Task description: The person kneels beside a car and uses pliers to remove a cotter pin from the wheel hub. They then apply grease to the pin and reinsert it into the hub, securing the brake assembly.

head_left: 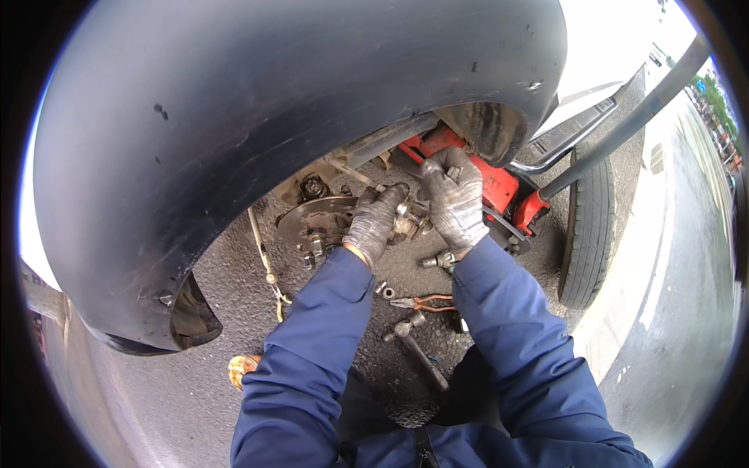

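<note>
Both my hands wear grey, soiled work gloves and reach under the dark wheel arch (257, 117) of a vehicle. My left hand (374, 222) is closed beside the rusty brake disc (308, 220), its fingers curled around something mostly hidden by the glove. To its right, my right hand (455, 199) is closed too, in front of the red jack (497, 185). A bit of metal (452, 173) shows at its fingers, too small to name. Between the two hands sits a shiny metal joint part (407, 222).
On the asphalt below lie a hammer (417, 351), pliers with orange handles (433, 300), a socket (388, 292) and another metal joint piece (438, 260). A loose tyre (589, 234) stands at right, under the long jack handle (640, 113). A thin rod (260, 242) is at left.
</note>
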The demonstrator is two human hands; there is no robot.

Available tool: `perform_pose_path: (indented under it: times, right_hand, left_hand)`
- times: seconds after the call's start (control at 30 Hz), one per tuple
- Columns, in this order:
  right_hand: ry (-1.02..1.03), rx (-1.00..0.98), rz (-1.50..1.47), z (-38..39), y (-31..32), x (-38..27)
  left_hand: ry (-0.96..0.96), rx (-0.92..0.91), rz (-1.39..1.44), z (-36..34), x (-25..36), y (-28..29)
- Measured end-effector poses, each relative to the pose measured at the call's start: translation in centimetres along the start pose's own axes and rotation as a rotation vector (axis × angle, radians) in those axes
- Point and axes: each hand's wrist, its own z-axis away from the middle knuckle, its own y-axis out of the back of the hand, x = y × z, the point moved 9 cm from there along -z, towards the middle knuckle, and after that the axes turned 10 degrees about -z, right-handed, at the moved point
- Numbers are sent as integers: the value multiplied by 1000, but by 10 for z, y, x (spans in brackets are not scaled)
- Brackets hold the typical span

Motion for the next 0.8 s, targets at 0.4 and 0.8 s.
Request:
perform_pose_path:
  times: [0.4,0.8]
  right_hand:
    - [285,-182,396,5,-6,-34]
    - [54,158,248,-20,4,35]
  left_hand:
    - [46,-47,88,-3,-4,-3]
    - [-127,111,-1,8,15,-1]
